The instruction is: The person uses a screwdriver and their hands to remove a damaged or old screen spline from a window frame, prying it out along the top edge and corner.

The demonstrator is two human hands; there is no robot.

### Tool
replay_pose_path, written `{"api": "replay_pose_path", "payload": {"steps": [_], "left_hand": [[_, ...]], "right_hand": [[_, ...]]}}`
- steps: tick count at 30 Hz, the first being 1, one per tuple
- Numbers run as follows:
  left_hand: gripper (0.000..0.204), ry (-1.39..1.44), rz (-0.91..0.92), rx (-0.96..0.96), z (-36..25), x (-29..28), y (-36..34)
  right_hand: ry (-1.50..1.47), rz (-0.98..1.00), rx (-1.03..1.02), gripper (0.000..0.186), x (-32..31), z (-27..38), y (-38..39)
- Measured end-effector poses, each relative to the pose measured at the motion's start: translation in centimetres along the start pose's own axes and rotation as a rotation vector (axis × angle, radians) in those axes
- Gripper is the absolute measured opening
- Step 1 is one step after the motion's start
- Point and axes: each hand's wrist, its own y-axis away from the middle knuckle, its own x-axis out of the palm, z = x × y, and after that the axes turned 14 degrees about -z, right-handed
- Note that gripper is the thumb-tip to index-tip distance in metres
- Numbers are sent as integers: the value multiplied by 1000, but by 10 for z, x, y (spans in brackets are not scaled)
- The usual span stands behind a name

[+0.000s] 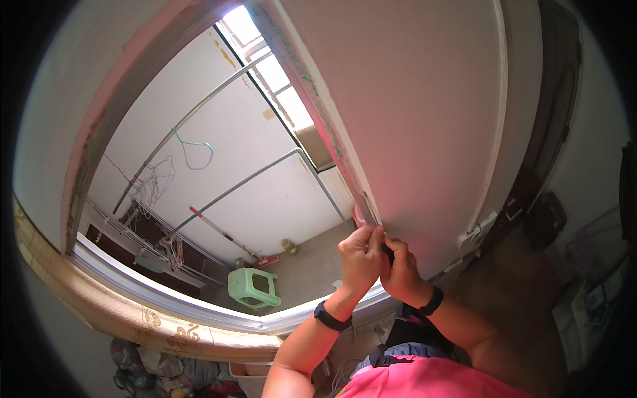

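Observation:
My left hand (360, 257) is closed, with thumb and fingers pinched near the edge of the opening in the wall. Whatever lies inside that pinch is hidden by the fingers. Right beside it, touching or nearly so, my right hand (403, 270) is curled round a small dark object (387, 253), mostly covered by the fingers. Just beyond both hands runs a pale, narrow strip (373, 211) along the wall's edge. Each wrist wears a black band.
Through the opening stand a green plastic stool (244, 289), a red-headed broom (267, 260) and metal rails (229, 188) with wire hangers (194, 150). A patterned rolled cloth (159, 326) borders the sill. A white wall switch or socket (476, 232) sits at the right.

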Motion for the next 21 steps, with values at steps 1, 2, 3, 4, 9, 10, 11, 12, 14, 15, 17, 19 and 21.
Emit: {"api": "replay_pose_path", "payload": {"steps": [1, 2, 3, 4, 9, 10, 11, 12, 14, 15, 17, 19, 21], "left_hand": [[24, 0, 1, -2, -3, -1, -3], [23, -14, 18, 7, -6, -2, -8], [23, -27, 33, 19, -10, -1, -14], [23, -27, 22, 21, -17, -1, -16], [21, -97, 112, 51, -29, -8, -26], [21, -83, 158, 27, -29, -10, -27], [21, -85, 156, 23, -27, -11, -23], [20, -109, 155, 21, -24, -11, -19], [20, -134, 151, 21, -13, -8, -13], [21, -114, 124, 29, -7, -6, -9], [22, -98, 100, 35, 2, -5, -2], [23, -102, 66, 23, 3, -3, 4], [23, -110, 75, -13, 9, -2, 9]], "right_hand": [[-17, -1, -3, 33, 1, 0, -4], [-16, 0, -1, 33, 3, 1, -9], [10, -5, -31, 32, 4, 2, -16], [37, -9, -60, 32, 5, 4, -21], [51, -5, -20, 29, 1, 16, -29], [54, -2, -8, 29, 0, 17, -30], [53, 1, -5, 29, -2, 18, -25], [73, 17, 11, 28, -3, 16, -20], [91, 33, 26, 27, -5, 11, -12], [98, 32, 27, 27, -6, 10, -8], [106, 31, 32, 26, -6, 6, 0], [73, 23, 49, 25, -7, 2, 7], [75, 22, 63, 25, -8, -1, 13]]}}
